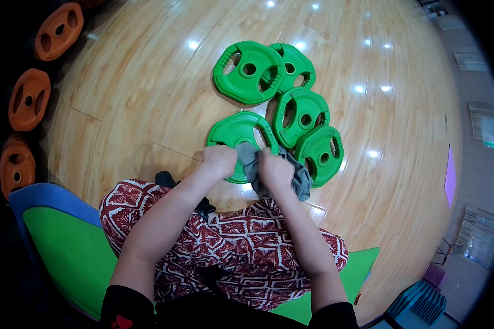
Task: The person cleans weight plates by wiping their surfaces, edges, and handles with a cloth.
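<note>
A green weight plate point(225, 131) with grip slots is directly in front of my crossed legs. My left hand point(220, 160) is closed at its near left rim, the fingertips hidden behind the hand. Bunched in my right hand point(276, 171) is a grey cloth point(302, 180), part of it spread over the plate's middle and right side, part hanging down toward my knee. Just beyond and to the right lie several more green plates, among them an upper left plate point(241, 82) overlapping another plate point(302, 60), and a plate point(321, 145) closest to my right hand.
Orange weight plates point(29, 100) line the left side. Under me is a green mat point(66, 252), with a blue mat point(55, 194) at its edge. The floor point(389, 181) is glossy wood. Stacked teal items point(422, 301) stand at the lower right.
</note>
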The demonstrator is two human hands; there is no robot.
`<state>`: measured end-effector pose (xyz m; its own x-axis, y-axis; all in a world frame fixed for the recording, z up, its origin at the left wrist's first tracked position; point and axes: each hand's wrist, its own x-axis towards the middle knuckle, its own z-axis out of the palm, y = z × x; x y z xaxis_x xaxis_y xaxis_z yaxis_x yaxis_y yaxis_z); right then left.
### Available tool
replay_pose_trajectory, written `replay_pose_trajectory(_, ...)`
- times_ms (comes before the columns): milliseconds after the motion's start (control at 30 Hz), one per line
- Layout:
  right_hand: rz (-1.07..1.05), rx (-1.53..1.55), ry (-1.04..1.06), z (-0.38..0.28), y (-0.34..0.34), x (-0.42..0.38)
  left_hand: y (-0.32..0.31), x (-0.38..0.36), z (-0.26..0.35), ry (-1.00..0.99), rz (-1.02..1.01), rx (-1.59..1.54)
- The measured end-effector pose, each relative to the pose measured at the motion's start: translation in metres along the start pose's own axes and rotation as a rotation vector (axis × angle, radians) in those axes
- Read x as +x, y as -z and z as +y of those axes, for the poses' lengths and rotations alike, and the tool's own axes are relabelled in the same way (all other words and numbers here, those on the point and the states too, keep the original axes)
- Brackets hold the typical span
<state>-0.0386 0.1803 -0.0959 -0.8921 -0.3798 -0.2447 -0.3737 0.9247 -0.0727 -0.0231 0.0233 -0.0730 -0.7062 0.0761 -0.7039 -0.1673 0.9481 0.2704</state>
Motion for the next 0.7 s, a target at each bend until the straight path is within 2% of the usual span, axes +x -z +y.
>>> replay_pose_trajectory(100,0.14,-0.011,-0.069,0.02,0.007,0.006,0.005,-0.003,0.0,0.009,-0.013,0.006)
replay_pose_trajectory(133,0.123,0.002,-0.053,0.017,0.006,0.003,0.005,-0.003,0.0,0.011,-0.015,0.013)
replay_pose_trajectory(167,-0.035,0.004,-0.082,0.008,0.001,0.002,0.005,-0.003,0.001,0.013,-0.019,0.021)
replay_pose_trajectory(300,-0.107,0.17,0.281,-0.032,-0.009,-0.023,0.008,-0.006,0.002,-0.021,0.021,0.065)
replay_pose_trajectory(367,-0.08,0.166,0.288,-0.026,-0.005,-0.021,0.007,-0.007,0.001,-0.041,0.055,0.044)
replay_pose_trajectory(500,0.083,0.007,-0.04,0.017,0.01,0.003,0.012,-0.009,0.003,0.016,0.008,-0.021)
replay_pose_trajectory(600,0.086,0.029,-0.072,0.019,0.007,0.0,0.01,-0.009,0.003,0.045,0.034,-0.047)
replay_pose_trajectory(667,-0.035,-0.031,0.067,-0.007,0.001,-0.013,0.001,-0.001,0.002,0.005,0.073,-0.049)
replay_pose_trajectory(700,0.039,0.016,0.237,-0.016,-0.012,-0.023,0.001,0.0,0.002,0.002,0.071,-0.048)
